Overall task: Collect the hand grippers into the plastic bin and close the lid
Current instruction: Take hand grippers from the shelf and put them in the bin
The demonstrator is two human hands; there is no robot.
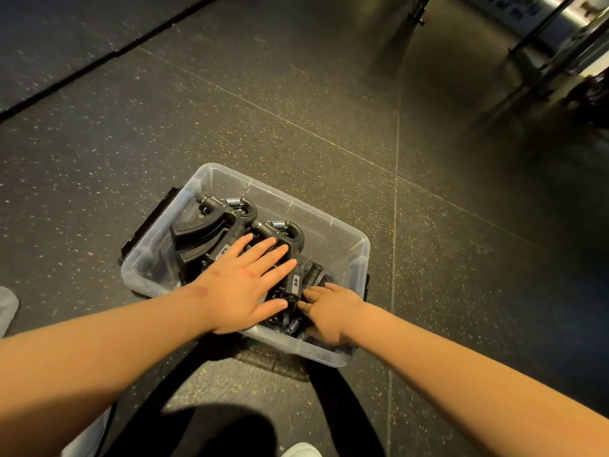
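The black hand grippers lie heaped in the clear plastic bin on the floor, the left hand resting flat on them with straight fingers, while the right hand dips into the bin's 5 o'clock corner, its grasp impossible to tell.

Dark speckled rubber floor beneath us, seamed into large tiles.
We see a clear rectangular plastic bin standing on it at centre, blurred dark metal stand legs toward two o'clock, and a pale translucent object at nine o'clock.
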